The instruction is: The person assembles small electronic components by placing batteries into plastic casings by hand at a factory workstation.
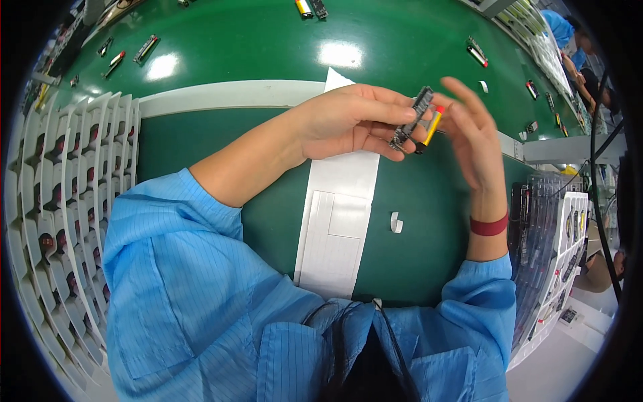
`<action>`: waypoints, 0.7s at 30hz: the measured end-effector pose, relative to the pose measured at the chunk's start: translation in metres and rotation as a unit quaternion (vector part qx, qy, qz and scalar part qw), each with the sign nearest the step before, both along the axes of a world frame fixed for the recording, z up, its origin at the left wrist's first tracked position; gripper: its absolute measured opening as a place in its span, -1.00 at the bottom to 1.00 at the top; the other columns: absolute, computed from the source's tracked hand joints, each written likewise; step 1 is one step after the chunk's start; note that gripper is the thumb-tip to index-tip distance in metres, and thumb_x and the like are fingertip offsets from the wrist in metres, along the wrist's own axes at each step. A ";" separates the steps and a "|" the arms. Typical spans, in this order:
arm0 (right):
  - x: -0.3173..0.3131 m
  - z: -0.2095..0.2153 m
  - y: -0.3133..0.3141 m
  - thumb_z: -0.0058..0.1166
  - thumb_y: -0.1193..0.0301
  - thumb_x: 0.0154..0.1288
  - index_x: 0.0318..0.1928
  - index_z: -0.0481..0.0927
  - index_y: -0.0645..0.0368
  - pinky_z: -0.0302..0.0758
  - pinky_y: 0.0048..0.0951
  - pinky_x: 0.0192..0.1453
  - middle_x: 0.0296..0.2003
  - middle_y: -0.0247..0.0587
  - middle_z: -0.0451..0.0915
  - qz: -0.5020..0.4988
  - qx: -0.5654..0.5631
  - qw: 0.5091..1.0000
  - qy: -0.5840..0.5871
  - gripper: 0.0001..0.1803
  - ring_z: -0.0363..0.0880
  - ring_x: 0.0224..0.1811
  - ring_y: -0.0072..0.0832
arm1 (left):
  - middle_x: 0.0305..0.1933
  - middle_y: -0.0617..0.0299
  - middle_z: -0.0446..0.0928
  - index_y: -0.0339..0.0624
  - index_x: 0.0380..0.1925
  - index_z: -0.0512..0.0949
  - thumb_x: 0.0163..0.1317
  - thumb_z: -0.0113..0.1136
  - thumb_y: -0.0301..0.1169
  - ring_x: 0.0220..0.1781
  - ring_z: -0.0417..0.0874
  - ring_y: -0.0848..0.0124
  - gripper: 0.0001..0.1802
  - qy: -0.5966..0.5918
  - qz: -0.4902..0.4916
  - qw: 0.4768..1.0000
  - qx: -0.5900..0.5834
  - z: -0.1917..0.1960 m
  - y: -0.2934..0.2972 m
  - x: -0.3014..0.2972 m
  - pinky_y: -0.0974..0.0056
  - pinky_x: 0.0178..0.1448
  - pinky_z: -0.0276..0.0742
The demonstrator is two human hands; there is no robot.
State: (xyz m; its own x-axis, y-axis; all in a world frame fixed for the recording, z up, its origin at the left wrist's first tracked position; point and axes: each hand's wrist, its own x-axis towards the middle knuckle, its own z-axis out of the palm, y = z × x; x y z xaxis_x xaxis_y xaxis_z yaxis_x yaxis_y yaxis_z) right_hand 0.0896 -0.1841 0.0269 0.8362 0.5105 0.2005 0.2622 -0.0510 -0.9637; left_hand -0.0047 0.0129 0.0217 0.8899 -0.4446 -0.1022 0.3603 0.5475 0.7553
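Over the middle of the bench, my left hand [345,120] pinches a narrow dark circuit board [412,119] between thumb and fingers. A yellow battery with a red end [433,126] sits right beside the board, in the same grip; whether wires join them is too small to tell. Just right of them hovers my right hand [479,144], slightly blurred, with its fingers apart and nothing visible in it. Below my left hand lies a long white sheet with cut strips [335,234]. A small curled white piece [396,222] rests on the green mat to its right.
White racks of slotted trays [74,221] stand at the left, and clear and white trays [562,254] at the right. Beyond a pale rail [221,96], a green belt [254,47] carries several board-and-battery pieces. Black cables [594,147] hang at the right; people sit farther off.
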 end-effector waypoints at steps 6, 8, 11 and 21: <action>-0.020 -0.006 0.007 0.10 0.54 0.13 -0.04 0.42 0.32 0.42 -0.62 -0.26 -0.19 -0.18 0.56 0.055 0.049 0.982 0.172 -0.65 0.48 -0.37 -0.68 | -0.20 0.09 0.55 -0.31 0.00 0.39 0.26 -0.01 -0.34 -0.22 0.58 0.49 -0.64 0.006 0.023 0.997 0.068 -0.003 -0.003 0.001 0.41 -0.14 0.56; -0.032 -0.005 0.014 0.11 0.54 0.11 -0.08 0.45 0.32 0.39 -0.67 -0.29 -0.23 -0.21 0.57 -0.017 0.014 0.999 -0.037 -0.67 0.48 -0.39 -0.69 | -0.20 0.10 0.55 -0.29 0.02 0.38 0.27 -0.01 -0.34 -0.24 0.58 0.50 -0.63 0.006 0.035 0.995 0.093 -0.005 -0.008 0.000 0.42 -0.12 0.55; -0.029 -0.002 0.012 0.10 0.55 0.10 -0.08 0.45 0.31 0.34 -0.74 -0.34 -0.27 -0.21 0.59 0.012 0.053 0.996 0.074 -0.67 0.48 -0.36 -0.70 | -0.20 0.09 0.55 -0.29 0.04 0.36 0.28 -0.02 -0.33 -0.25 0.58 0.50 -0.62 -0.006 0.014 0.998 0.065 -0.007 -0.005 0.002 0.43 -0.12 0.53; -0.012 0.004 -0.003 0.16 0.57 0.06 -0.20 0.43 0.22 0.46 -0.59 -0.16 -0.35 -0.25 0.57 0.230 0.137 0.937 0.225 -0.73 0.52 -0.28 -0.63 | -0.24 0.07 0.56 -0.29 -0.07 0.41 0.24 0.03 -0.37 -0.26 0.61 0.46 -0.70 0.010 -0.059 0.998 0.006 -0.011 -0.003 0.003 0.44 -0.17 0.55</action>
State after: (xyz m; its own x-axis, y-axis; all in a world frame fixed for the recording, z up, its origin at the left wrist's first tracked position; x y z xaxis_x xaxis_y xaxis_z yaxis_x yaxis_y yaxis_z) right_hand 0.0773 -0.1869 0.0311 0.5719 0.8184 0.0565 -0.2394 0.2324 -0.9427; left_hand -0.0019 0.0100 0.0105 0.8293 -0.5447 -0.1246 0.4363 0.4918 0.7535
